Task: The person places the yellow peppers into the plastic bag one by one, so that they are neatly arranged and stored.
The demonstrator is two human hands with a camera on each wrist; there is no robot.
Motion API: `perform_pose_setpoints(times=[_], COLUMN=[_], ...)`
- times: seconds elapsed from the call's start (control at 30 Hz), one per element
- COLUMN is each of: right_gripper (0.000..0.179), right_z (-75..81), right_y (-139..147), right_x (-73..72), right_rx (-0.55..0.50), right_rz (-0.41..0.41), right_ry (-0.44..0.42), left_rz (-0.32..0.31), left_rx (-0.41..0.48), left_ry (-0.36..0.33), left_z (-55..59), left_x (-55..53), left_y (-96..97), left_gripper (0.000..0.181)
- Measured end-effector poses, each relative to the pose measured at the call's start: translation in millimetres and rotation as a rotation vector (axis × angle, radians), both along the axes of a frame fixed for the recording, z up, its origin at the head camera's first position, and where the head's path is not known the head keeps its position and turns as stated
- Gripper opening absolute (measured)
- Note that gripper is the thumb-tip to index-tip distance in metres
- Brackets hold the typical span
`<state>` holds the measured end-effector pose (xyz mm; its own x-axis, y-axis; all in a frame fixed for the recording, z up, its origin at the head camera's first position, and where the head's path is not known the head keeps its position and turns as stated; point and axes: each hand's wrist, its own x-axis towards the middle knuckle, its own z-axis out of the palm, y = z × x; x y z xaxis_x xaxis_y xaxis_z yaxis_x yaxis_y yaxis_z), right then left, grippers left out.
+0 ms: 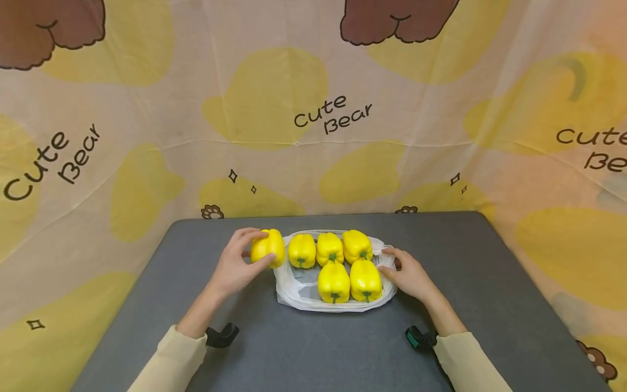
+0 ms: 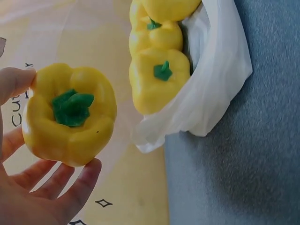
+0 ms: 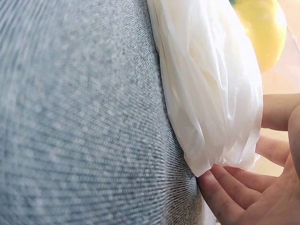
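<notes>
A yellow bell pepper [image 1: 266, 249] is in my left hand [image 1: 235, 268], gripped between thumb and fingers just off the left rim of a white plastic bag [image 1: 288, 294]. Its green stem faces the camera in the left wrist view, where the held pepper [image 2: 70, 117] is apart from the bag [image 2: 218, 79]. Several more yellow bell peppers [image 1: 334, 282] sit inside the wide-open bag in two rows. At the bag's right side, my right hand [image 1: 410, 276] holds the rim, thumb on the inner side and fingers [image 3: 239, 187] along the outside.
Under the bag is a dark grey table [image 1: 313, 348] with rounded far corners. A printed fabric curtain [image 1: 274, 98] stands behind it and at both sides. Each wrist carries a dark strapped device [image 1: 222, 335]. Within the bag, the front-left part shows bare plastic.
</notes>
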<state>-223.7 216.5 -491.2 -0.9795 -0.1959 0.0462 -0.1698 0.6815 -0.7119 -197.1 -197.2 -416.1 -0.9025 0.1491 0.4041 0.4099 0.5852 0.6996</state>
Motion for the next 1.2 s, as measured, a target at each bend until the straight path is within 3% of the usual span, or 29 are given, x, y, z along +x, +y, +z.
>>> perform_pose_setpoints(times=[0.47, 0.87, 1.2], right_gripper=[0.059, 0.058, 0.058], right_z=[1.0, 0.8, 0.3], right_y=[0, 0, 0], right_x=[-0.9, -0.4, 0.3], right_rx=[0.006, 0.014, 0.007], right_rz=[-0.004, -0.013, -0.009], right_ry=[-0.006, -0.012, -0.007], left_rz=[-0.087, -0.118, -0.122], left_rx=[0.018, 0.024, 0.047], left_ry=[-0.018, -0.04, -0.13], left_z=[-17.0, -34.4, -47.7], left_x=[9.3, 19.1, 25.2], left_y=[25.0, 41.3, 48.2], left_gripper=[0.046, 0.046, 0.046])
